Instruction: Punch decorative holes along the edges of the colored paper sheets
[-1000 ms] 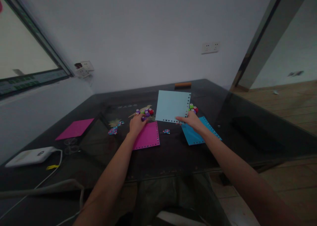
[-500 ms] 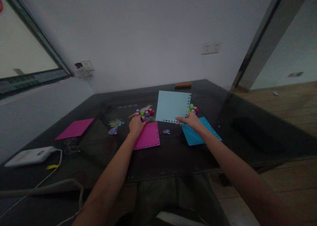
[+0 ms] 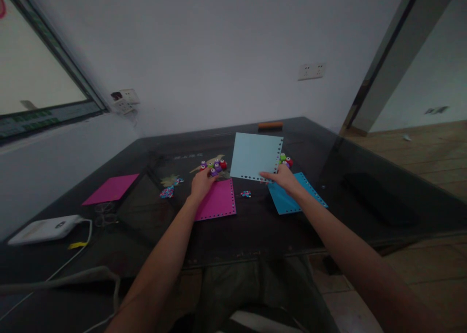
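Observation:
My right hand [image 3: 282, 177] pinches a pale blue square sheet [image 3: 256, 154] by its lower right corner and holds it up, tilted. Holes run along its right and bottom edges. My left hand [image 3: 201, 183] reaches over a pink punched sheet [image 3: 218, 201], its thumb and fingers closed around a small purple spool-like piece [image 3: 213, 173]. That piece sits against a cluster of similar red, green and purple pieces [image 3: 218, 166]. Beneath my right wrist lies a blue punched sheet [image 3: 297, 197]. More spool-like pieces [image 3: 283, 158] show partly behind the pale sheet.
Between the sheets lies a small bunch of coloured beads [image 3: 245, 194], with another bunch [image 3: 167, 192] to the left. A plain pink sheet [image 3: 111, 189], a white device with a cable [image 3: 45, 230] and a brown roll [image 3: 270, 125] rest on the dark table [image 3: 255, 240].
My left hand has moved slightly up, bringing the purple piece closer against the cluster. The pale blue sheet has shifted a little to the right in my right hand.

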Demonstrator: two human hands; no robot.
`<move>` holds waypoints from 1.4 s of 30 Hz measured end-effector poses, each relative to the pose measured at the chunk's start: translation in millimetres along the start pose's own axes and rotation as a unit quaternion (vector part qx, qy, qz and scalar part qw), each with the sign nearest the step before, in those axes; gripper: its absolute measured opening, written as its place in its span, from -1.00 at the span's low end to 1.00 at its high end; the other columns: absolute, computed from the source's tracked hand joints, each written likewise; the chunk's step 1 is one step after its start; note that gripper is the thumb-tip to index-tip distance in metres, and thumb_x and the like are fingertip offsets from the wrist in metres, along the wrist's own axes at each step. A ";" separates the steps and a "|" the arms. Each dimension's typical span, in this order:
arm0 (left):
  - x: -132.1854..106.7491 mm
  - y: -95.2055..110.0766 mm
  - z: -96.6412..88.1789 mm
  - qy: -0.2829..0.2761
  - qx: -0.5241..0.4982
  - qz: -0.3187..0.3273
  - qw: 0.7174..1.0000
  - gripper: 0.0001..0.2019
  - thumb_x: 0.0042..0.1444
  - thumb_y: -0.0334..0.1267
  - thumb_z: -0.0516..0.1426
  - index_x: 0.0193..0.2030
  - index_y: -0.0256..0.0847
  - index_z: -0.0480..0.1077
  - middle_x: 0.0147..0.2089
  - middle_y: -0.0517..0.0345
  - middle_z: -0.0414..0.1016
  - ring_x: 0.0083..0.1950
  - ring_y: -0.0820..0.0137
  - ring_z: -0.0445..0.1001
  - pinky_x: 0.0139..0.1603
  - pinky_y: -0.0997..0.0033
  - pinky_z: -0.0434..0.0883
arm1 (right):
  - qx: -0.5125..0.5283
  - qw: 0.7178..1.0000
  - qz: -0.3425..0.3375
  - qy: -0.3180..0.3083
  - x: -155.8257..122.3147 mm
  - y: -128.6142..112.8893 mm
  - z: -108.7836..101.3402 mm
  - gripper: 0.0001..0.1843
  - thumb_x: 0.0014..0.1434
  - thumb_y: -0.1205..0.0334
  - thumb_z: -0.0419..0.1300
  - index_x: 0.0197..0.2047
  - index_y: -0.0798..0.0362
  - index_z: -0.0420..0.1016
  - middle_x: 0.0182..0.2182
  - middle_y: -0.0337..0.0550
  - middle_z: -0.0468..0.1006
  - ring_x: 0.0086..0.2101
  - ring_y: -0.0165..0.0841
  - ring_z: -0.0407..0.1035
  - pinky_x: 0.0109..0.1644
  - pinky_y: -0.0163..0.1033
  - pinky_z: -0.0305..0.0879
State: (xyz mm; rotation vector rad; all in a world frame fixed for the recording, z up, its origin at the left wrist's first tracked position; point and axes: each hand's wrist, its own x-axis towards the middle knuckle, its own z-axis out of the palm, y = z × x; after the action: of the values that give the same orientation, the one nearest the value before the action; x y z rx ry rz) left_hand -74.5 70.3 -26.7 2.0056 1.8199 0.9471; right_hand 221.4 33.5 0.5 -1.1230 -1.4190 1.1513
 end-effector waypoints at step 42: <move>-31.5 71.3 5.6 -0.113 -0.499 -0.082 0.855 -0.65 -0.06 -0.22 0.29 -0.13 -0.29 0.43 -0.15 -0.02 0.51 -0.23 0.42 0.50 -0.18 0.42 0.40 | 0.037 0.989 -0.086 0.111 2.4 1.7 3.9 -0.58 -0.19 0.05 0.36 -0.29 0.14 0.48 -0.38 -0.05 0.61 -0.39 -0.19 0.50 -0.31 -0.11 0.51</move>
State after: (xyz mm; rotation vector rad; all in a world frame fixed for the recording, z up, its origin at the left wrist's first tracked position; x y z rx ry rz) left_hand -15.1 28.9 3.0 1.2030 0.9803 1.1874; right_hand 217.4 35.6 -1.4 -1.0216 -1.2635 0.9196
